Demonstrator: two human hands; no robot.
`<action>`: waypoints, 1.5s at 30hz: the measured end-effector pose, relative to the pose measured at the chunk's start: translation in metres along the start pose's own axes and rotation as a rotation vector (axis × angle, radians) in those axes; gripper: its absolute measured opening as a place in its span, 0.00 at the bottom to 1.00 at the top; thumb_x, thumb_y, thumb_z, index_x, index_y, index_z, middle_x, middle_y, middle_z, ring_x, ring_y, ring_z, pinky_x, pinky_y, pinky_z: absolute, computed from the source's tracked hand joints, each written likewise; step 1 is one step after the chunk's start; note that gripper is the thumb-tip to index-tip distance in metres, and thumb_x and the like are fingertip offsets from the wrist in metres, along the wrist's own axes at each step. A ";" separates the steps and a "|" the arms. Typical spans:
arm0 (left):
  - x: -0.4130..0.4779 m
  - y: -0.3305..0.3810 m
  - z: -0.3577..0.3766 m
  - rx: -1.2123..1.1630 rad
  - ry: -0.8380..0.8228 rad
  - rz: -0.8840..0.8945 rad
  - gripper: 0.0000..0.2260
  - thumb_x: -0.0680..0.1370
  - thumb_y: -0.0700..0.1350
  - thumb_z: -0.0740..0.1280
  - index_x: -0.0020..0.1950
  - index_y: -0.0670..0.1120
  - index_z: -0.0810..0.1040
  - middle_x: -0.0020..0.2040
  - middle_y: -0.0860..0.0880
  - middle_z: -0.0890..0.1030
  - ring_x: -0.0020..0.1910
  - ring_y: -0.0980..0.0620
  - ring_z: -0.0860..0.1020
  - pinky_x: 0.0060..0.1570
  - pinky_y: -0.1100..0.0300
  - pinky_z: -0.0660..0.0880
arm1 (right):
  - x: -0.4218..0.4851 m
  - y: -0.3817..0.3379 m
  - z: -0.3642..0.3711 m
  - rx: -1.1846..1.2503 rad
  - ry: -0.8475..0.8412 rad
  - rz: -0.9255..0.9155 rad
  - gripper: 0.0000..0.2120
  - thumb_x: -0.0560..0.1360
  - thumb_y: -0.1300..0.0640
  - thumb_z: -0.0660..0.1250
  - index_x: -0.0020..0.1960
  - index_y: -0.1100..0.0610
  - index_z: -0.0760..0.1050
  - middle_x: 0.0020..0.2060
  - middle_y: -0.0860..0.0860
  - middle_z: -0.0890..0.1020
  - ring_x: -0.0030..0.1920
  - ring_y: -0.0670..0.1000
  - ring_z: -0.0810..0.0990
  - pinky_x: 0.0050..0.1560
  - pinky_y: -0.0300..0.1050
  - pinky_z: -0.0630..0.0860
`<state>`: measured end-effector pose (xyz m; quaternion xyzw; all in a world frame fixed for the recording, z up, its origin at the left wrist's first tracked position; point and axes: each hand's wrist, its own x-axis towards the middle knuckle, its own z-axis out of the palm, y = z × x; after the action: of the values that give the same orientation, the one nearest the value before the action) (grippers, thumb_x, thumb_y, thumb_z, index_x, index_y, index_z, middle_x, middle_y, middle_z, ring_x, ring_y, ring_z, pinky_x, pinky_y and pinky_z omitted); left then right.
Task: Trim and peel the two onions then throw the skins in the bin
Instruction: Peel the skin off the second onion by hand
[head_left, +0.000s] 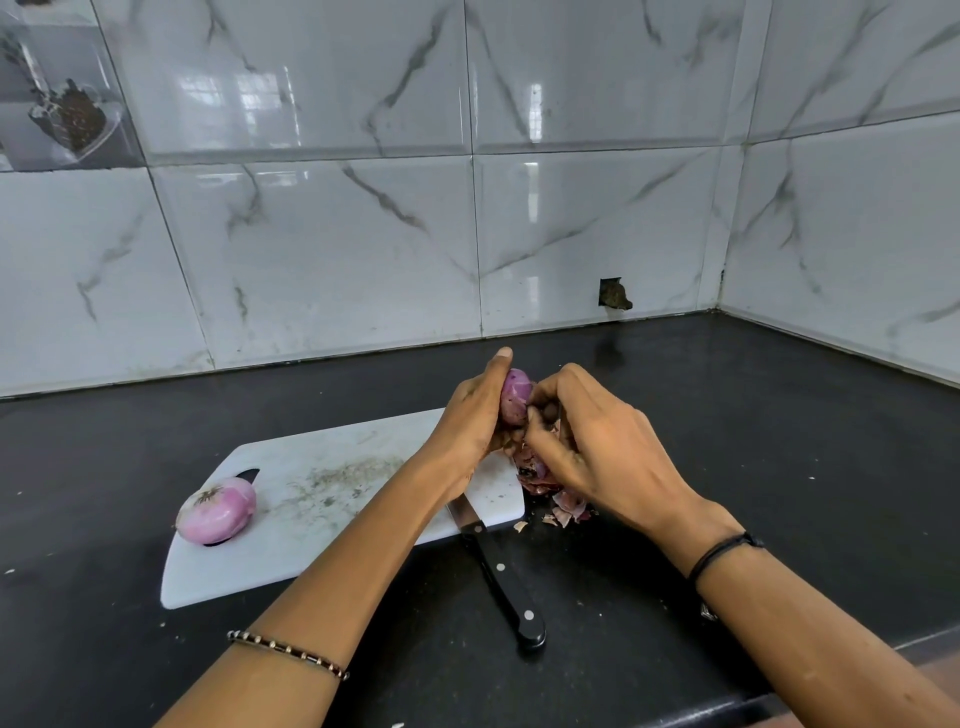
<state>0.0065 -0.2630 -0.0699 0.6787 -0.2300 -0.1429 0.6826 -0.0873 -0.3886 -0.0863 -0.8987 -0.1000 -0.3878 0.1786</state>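
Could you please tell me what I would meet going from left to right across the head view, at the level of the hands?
Peeled onion on the white cutting board → left hand → partly peeled onion in its grip → right hand, pinching at that onion.

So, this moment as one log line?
left hand: holds second onion; right hand: pinches skin; peeled onion: on board; knife: set down

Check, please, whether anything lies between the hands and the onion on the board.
Nothing visible does. The left hand and right hand work on one onion; only bare board separates them from the other onion at its left end. The knife lies nearer the person, off that line.
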 end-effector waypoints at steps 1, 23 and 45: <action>-0.001 0.001 0.000 -0.021 0.010 -0.005 0.24 0.84 0.60 0.57 0.43 0.44 0.81 0.36 0.43 0.80 0.34 0.49 0.78 0.36 0.58 0.78 | 0.000 -0.001 0.000 0.003 -0.012 -0.011 0.11 0.79 0.46 0.59 0.54 0.52 0.72 0.47 0.42 0.73 0.38 0.43 0.73 0.37 0.50 0.76; -0.009 0.015 0.001 -0.277 0.110 -0.230 0.22 0.85 0.57 0.57 0.49 0.39 0.78 0.31 0.43 0.84 0.26 0.51 0.82 0.32 0.60 0.80 | -0.002 0.004 -0.006 -0.013 0.028 0.182 0.15 0.71 0.39 0.57 0.39 0.50 0.66 0.33 0.45 0.72 0.34 0.47 0.72 0.33 0.45 0.67; -0.004 0.009 -0.010 -0.242 -0.076 -0.183 0.21 0.84 0.55 0.59 0.49 0.37 0.79 0.41 0.37 0.78 0.19 0.53 0.67 0.16 0.66 0.59 | 0.001 0.012 -0.001 0.009 0.101 0.193 0.03 0.79 0.52 0.68 0.53 0.48 0.78 0.45 0.40 0.79 0.37 0.43 0.77 0.38 0.49 0.78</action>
<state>0.0073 -0.2516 -0.0615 0.6038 -0.1740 -0.2565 0.7344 -0.0835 -0.4004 -0.0879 -0.8826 -0.0055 -0.4133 0.2239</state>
